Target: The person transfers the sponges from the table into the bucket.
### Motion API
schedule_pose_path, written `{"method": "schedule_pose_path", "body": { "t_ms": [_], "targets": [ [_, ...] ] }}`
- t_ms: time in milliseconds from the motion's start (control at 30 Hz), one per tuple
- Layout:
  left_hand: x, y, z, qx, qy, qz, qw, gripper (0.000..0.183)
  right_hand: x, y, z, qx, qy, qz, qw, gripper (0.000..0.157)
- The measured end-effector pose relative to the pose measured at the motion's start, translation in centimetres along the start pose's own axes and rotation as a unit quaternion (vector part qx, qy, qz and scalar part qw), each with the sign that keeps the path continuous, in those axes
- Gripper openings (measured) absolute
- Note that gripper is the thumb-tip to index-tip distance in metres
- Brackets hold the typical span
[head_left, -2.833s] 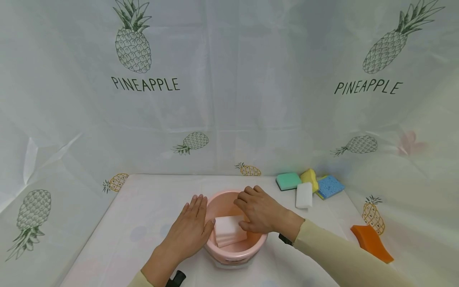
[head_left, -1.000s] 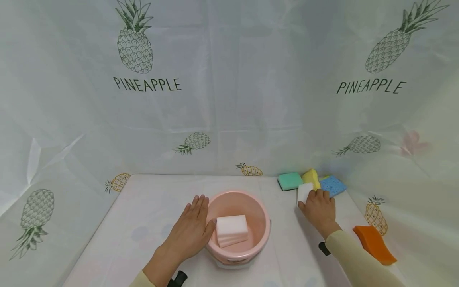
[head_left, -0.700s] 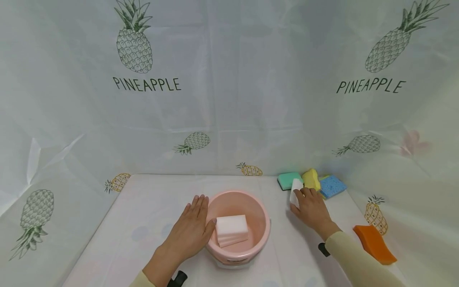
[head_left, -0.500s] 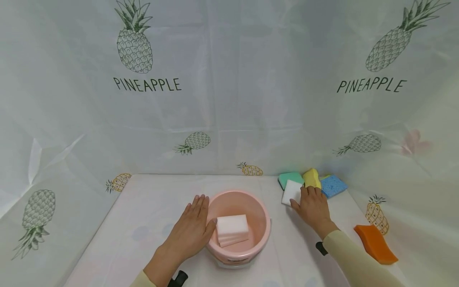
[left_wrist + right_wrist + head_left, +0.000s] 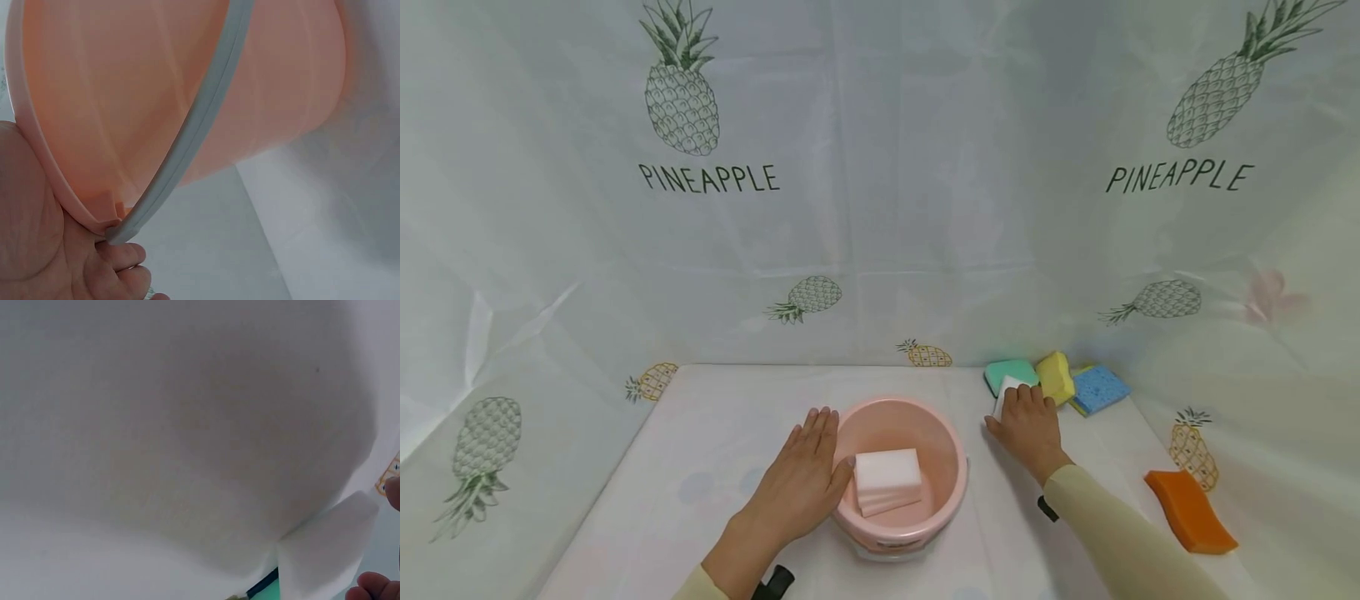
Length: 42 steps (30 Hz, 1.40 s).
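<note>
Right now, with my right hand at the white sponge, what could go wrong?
Your right hand is close to the green sponge and yellow sponge, so lifting the white sponge might nudge them. Your left hand rests against the bucket, so a stray push could tip or slide it. The sponge stack inside isn't squared up, so anything dropped on it might slide off.

A round pink bucket (image 5: 955, 492) stands upright just right of your straight left fingers (image 5: 826, 429), its rim touching that hand. Its grey handle (image 5: 200, 119) joins the rim right beside them. Inside, right of your left thumb, white blocks (image 5: 888, 479) lie stacked. Another pale white block (image 5: 1009, 387), seemingly tilted, is partly hidden under your bent right fingers (image 5: 1025, 402); the grip is unclear.
</note>
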<state>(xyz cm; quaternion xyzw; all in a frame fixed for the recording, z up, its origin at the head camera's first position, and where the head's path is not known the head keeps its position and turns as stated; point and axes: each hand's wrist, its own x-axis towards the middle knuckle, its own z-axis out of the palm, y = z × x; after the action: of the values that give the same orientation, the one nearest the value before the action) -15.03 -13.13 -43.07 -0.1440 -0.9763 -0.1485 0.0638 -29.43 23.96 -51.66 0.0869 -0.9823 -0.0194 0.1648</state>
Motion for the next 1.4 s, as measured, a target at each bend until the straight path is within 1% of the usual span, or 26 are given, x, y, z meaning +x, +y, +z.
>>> {"method": "schedule_pose_path", "body": {
  "t_ms": [167,300,400,433,467,600,667,700,867,1000,1267,1400],
  "targets": [
    [0.1,0.0,0.1,-0.002,-0.006,0.001,1.0,0.07,0.0,-0.1,0.5,-0.02,0.003,-0.009,1.0,0.053],
    [0.0,-0.1,0.1,0.003,-0.002,-0.001,1.0,0.07,-0.4,0.4,0.5,-0.015,0.018,-0.016,1.0,0.032],
    [0.0,-0.1,0.0,0.002,0.0,-0.003,1.0,0.07,-1.0,1.2,0.6,-0.003,0.023,-0.004,1.0,0.019],
    [0.0,-0.1,0.1,0.003,0.0,-0.003,1.0,0.069,-1.1,1.6,0.7,0.001,0.022,0.005,1.0,0.018],
    [0.0,-0.1,0.1,0.002,0.001,-0.002,1.0,0.069,-1.2,1.9,0.7,0.004,0.02,0.015,1.0,0.021],
    [0.0,-0.1,-0.1,-0.002,0.002,-0.002,1.0,0.069,-1.6,3.3,0.8,0.012,0.007,0.05,0.999,0.045],
    [0.0,0.0,-0.2,-0.004,0.003,-0.003,1.0,0.069,-1.8,3.8,0.8,0.008,0.002,0.057,0.998,0.054],
    [0.0,0.0,-0.2,-0.004,0.003,-0.003,1.0,0.069,-1.9,4.1,0.8,0.007,-0.002,0.06,0.998,0.056],
    [0.1,0.0,-0.1,-0.004,0.002,-0.005,1.0,0.069,-2.1,4.7,0.9,-0.002,-0.017,0.072,0.997,0.064],
    [0.1,0.0,-0.1,-0.004,0.0,-0.005,1.0,0.069,-2.2,5.0,1.0,-0.002,-0.036,0.081,0.996,0.066],
    [0.1,0.0,0.1,0.0,0.004,0.0,1.0,0.069,-2.2,5.2,1.7,0.031,-0.068,0.103,0.992,0.07],
    [0.1,0.0,0.1,0.002,0.004,0.0,1.0,0.069,-2.2,5.2,1.7,0.043,-0.064,0.109,0.991,0.068]
  ]
}}
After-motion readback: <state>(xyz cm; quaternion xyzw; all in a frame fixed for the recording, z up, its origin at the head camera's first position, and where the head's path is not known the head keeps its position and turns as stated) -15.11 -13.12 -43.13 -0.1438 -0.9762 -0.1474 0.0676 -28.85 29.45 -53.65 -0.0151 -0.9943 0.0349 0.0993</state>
